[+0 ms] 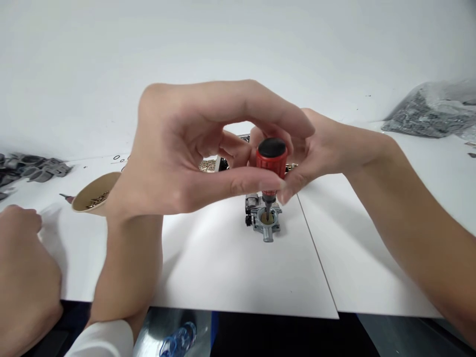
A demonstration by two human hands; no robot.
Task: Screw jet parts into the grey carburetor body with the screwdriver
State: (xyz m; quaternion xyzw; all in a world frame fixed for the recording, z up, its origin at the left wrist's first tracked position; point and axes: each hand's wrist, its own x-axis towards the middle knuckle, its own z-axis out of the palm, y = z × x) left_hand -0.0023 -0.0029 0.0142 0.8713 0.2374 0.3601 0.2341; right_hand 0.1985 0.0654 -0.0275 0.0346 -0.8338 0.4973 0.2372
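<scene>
Fingers, left hand [186, 153]: thumb and curled fingers [238, 186] pinch the red handle from the left, with the index finger arched over its top.
Fingers, right hand [316, 153]: fingertips [284, 191] close on the same handle from the right, so both hands grip it together.
Screwdriver [271, 166]: short, with a ribbed red handle and a black cap; it stands upright, its dark shaft pointing straight down.
Tip: it sits in the round brass-coloured opening on top of the metal part.
Metal part [263, 220]: small grey cast piece, resting on the table just below the hands, near the middle of the view.
Table [223, 263]: covered with white sheets; a seam between two sheets runs just right of the metal part.
Bowl [94, 194]: tan, tilted, holding small brass-coloured pieces; it lies left of the left wrist.
Grey parts [33, 166]: a loose heap at the far left edge of the table.
Plastic bag [435, 111]: clear, filled with dark grey pieces, at the far right.
Other person's hand [22, 277]: rests on the table at the lower left, well apart from the screwdriver.
</scene>
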